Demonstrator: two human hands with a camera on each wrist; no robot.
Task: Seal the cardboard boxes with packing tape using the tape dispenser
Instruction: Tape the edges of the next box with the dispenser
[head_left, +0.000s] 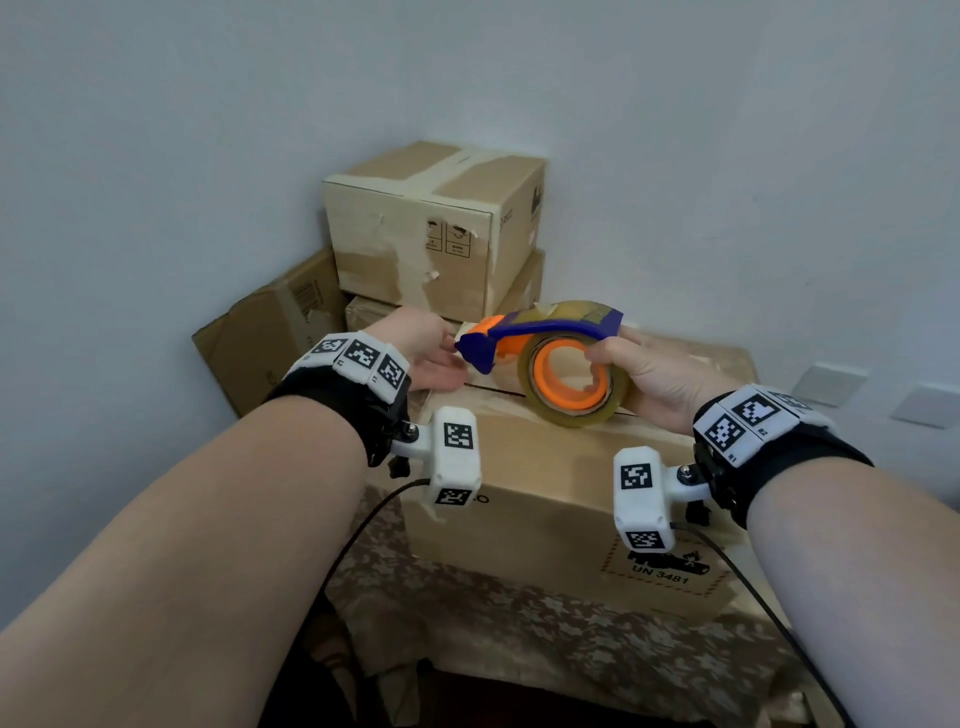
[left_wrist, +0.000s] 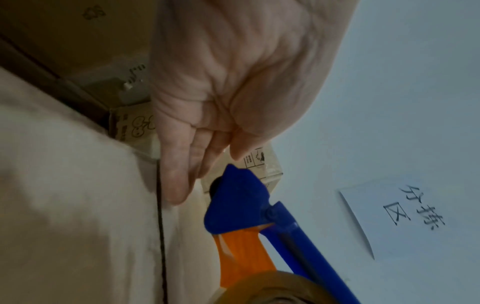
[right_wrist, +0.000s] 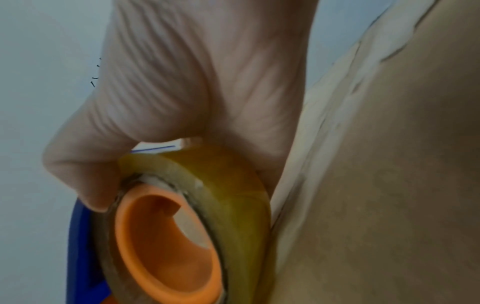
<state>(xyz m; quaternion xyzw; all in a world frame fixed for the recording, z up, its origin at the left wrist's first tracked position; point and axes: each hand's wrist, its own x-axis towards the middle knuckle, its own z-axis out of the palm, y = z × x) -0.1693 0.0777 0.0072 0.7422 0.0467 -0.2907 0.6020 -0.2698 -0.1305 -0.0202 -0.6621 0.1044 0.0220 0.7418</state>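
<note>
We hold the blue-and-orange plastic tape dispenser (head_left: 550, 353) with its clear tape roll in our right hand (head_left: 654, 379), fingers curled round the roll, just above the brown cardboard box (head_left: 545, 493) on the worktop. At nine o'clock of the dispenser, our left hand (head_left: 426, 353) is relaxed, fingers straight at its nose.

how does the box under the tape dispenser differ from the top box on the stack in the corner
The front box lies close, under both hands, its centre seam a dark open line; the stacked box sits on other cartons in the corner with a tape strip already over its top. The front box's side carries a UN 3481 label; the stacked box's side shows torn label and tape remnants. Both are plain brown cardboard.
</note>
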